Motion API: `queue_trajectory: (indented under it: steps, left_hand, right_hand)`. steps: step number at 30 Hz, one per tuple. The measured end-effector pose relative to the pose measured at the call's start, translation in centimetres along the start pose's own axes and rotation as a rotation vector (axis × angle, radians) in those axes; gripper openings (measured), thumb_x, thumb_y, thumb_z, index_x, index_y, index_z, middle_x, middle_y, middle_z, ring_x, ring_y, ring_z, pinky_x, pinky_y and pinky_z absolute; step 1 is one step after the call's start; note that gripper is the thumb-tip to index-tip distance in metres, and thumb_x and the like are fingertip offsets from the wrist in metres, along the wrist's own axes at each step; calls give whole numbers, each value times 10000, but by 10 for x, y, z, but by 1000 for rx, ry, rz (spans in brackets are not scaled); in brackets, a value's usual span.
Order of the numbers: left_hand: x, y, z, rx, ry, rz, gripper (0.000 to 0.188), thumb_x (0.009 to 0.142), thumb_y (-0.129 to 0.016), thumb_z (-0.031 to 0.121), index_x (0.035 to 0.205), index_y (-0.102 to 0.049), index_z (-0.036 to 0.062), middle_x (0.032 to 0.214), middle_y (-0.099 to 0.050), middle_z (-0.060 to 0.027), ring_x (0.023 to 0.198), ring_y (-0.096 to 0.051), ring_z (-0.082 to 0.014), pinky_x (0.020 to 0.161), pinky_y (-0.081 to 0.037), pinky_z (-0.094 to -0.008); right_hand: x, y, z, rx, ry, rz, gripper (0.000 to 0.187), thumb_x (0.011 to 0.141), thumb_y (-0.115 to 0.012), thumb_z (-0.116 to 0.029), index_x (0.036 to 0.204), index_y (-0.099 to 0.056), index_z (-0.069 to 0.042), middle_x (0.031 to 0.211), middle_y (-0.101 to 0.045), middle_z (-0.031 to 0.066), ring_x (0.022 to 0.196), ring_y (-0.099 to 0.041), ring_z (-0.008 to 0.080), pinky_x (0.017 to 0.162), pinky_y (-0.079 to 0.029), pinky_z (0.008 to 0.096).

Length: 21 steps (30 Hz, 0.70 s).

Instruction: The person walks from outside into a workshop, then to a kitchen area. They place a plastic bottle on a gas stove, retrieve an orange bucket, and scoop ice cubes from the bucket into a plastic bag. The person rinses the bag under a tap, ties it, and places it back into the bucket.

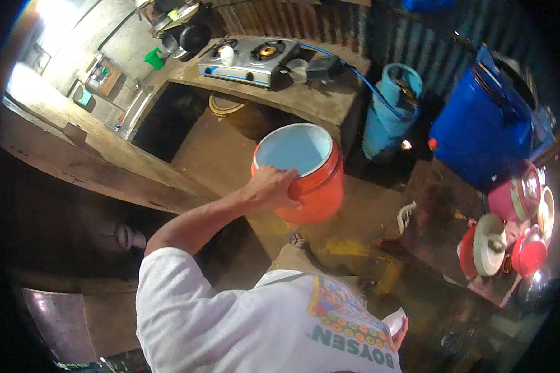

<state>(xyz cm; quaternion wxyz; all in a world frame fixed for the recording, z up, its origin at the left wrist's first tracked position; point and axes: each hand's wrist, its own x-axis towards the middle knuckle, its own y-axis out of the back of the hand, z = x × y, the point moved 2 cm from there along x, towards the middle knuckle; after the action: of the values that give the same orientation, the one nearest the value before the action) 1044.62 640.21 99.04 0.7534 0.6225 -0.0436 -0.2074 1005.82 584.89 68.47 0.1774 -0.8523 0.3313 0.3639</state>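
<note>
An orange water cooler jug [314, 199] without a lid hangs in front of me, its pale bluish inside showing. My left hand [272, 188] grips it at the rim on its near left side, the fingers closed over the edge. At the lower right, my right hand [402, 334] shows only in part beside my shirt. A small whitish object [393, 319] sticks out of its grasp; its kind cannot be made out. Most of that hand's fingers are hidden.
A two-burner gas stove [249, 62] stands on the concrete counter [320, 102] ahead. Right of it are a blue gas cylinder [389, 118] and a large blue drum [479, 127]. Pink and red containers with a white lid [488, 245] crowd a low table [438, 233] at right. A wooden beam [106, 158] crosses the left.
</note>
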Motion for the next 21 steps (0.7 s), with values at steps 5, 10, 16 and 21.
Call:
queue_trajectory:
  steps: [5, 10, 16, 21]
  left_hand:
    - [-19, 3, -144, 7, 216, -75, 640, 635, -817, 516, 1024, -628, 44, 876, -700, -175, 839, -678, -369, 740, -517, -461]
    - [-31, 20, -280, -32, 418, -89, 619, 634, -827, 494, 1001, -629, 37, 858, -693, -186, 836, -680, -376, 721, -524, -465]
    - [-44, 31, -456, 70, 497, 3, 608, 620, -821, 510, 980, -661, 47, 840, -698, -180, 809, -690, -369, 689, -541, -468]
    - [-58, 67, -584, 33, 670, -12, 592, 584, -859, 488, 939, -664, 56, 820, -686, -172, 823, -672, -372, 696, -500, -476]
  right_hand:
    - [5, -127, 11, -68, -2, -67, 648, 866, -630, -490, 1378, -498, -116, 1343, -526, 106, 1163, -536, 281, 925, -475, 460]
    - [33, -280, 11, -153, -22, -190, 644, 868, -631, -483, 1379, -497, -115, 1348, -522, 105, 1167, -534, 278, 930, -472, 455]
    - [69, -474, 23, -258, -60, -370, 639, 870, -632, -473, 1381, -495, -114, 1355, -516, 103, 1173, -530, 274, 937, -468, 449]
    - [96, -641, 45, -337, -80, -512, 635, 873, -633, -466, 1382, -494, -113, 1361, -512, 102, 1177, -527, 271, 942, -464, 444]
